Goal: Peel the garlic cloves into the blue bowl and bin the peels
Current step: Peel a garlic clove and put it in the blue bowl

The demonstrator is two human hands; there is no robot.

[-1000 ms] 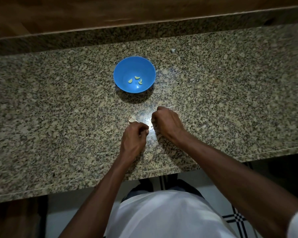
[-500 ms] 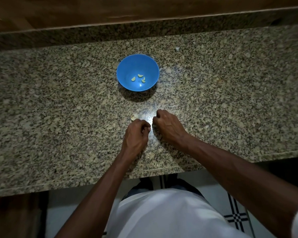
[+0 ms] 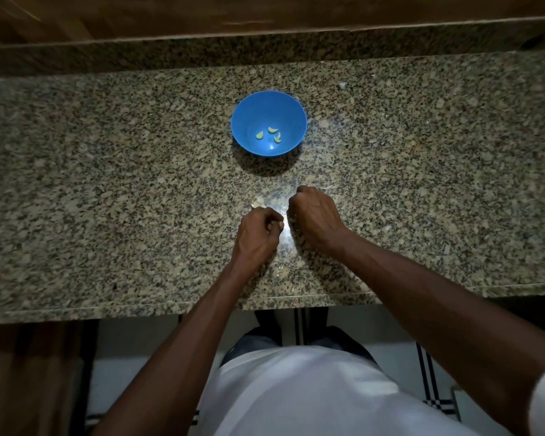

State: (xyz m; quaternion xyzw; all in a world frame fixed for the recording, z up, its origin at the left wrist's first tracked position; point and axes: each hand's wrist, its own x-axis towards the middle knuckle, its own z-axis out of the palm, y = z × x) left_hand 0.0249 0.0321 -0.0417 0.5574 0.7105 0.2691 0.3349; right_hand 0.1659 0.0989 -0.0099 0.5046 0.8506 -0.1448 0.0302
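Hands curled on desk (image 3: 107,184): left hand (image 3: 258,231) and right hand (image 3: 315,218), contents apparently hidden; blue bowl (image 3: 249,114) holds three cloves (image 3: 272,129).

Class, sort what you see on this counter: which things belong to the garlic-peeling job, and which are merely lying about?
Belonging to the job:
- round blue plastic bowl
- three pale peeled garlic cloves inside it
- pale garlic piece on the counter beside the left hand
- right hand, fingers curled

Lying about:
- speckled granite counter
- small white fleck beyond the bowl
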